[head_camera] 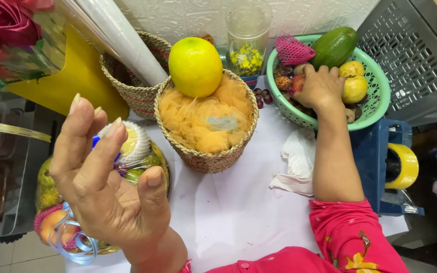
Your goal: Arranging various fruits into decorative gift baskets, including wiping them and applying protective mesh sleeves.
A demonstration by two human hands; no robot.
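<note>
My left hand [110, 189] is raised palm up in the near left, fingers spread, holding nothing, above a wrapped fruit basket [142, 156] with a blue ribbon. My right hand [320, 87] reaches into a green plastic basket [375, 103] at the back right and closes on a reddish fruit [297, 82] among yellow fruits [355, 88] and a green avocado [334, 46]. Between my hands stands a woven basket [208, 156] lined with orange netting, with a large yellow citrus [195, 66] on top.
A second woven basket [135, 93] holds a roll of clear film [122, 40]. A glass jar [248, 38] stands by the wall. A tape dispenser [398, 167] sits on the right, a grey crate [410, 55] behind it, red roses [6, 25] at top left, and crumpled white paper [294, 156] on the table.
</note>
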